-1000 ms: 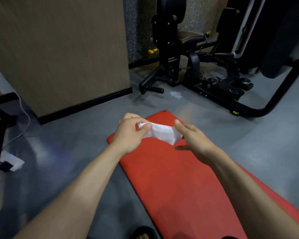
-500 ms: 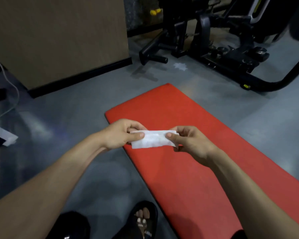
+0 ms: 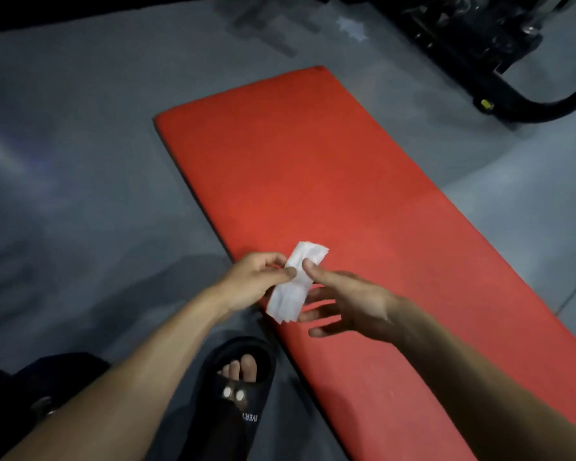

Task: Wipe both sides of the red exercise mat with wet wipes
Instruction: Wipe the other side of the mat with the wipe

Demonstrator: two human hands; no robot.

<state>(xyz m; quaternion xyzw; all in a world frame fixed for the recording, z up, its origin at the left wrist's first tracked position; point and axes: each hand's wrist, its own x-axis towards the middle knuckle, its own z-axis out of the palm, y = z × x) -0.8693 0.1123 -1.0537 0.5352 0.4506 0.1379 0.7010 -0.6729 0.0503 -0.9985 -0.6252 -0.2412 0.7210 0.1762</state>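
Observation:
The red exercise mat (image 3: 313, 168) lies flat on the grey floor, running from upper middle to lower right. Above its near left edge I hold a folded white wet wipe (image 3: 295, 284), turned lengthwise. My left hand (image 3: 253, 281) pinches the wipe's left side between thumb and fingers. My right hand (image 3: 346, 304) has its thumb on top of the wipe and its fingers spread beneath it. The wipe hangs above the mat, not touching it.
A black gym machine frame (image 3: 499, 61) stands on the floor at the upper right, past the mat's far corner. My foot in a black sandal (image 3: 236, 387) is on the floor beside the mat's left edge. Grey floor (image 3: 80, 194) surrounds the mat.
The view has tilted down and moved closer to the mat. Both hands came lower and nearer with the wipe, which turned from sideways to lengthwise; the right fingers have spread out under it.

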